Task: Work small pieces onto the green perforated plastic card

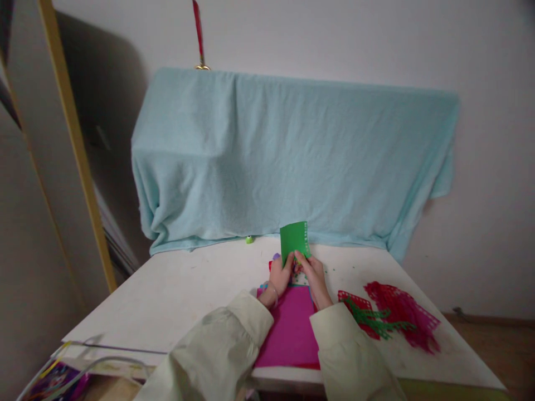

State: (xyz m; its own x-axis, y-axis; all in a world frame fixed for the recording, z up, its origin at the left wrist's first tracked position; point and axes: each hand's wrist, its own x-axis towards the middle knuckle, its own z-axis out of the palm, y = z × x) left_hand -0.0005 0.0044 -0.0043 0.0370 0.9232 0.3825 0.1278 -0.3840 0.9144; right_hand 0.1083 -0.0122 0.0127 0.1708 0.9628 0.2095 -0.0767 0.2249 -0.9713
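Note:
Both my hands hold up a small green paper sheet (295, 239) with a perforated right edge, above the white table (175, 295). My left hand (281, 277) pinches its lower left edge and my right hand (312, 274) pinches its lower right edge. Under my wrists lies a magenta paper sheet (290, 328) with a red sheet edge showing beneath it. Small coloured bits lie between my hands, too small to make out.
Red, magenta and green cut-paper pieces (388, 317) lie on the table at the right. A light blue cloth (292, 161) drapes something bulky at the back. A small green object (249, 240) sits by the cloth's hem. A wooden-framed board (71, 139) leans at the left.

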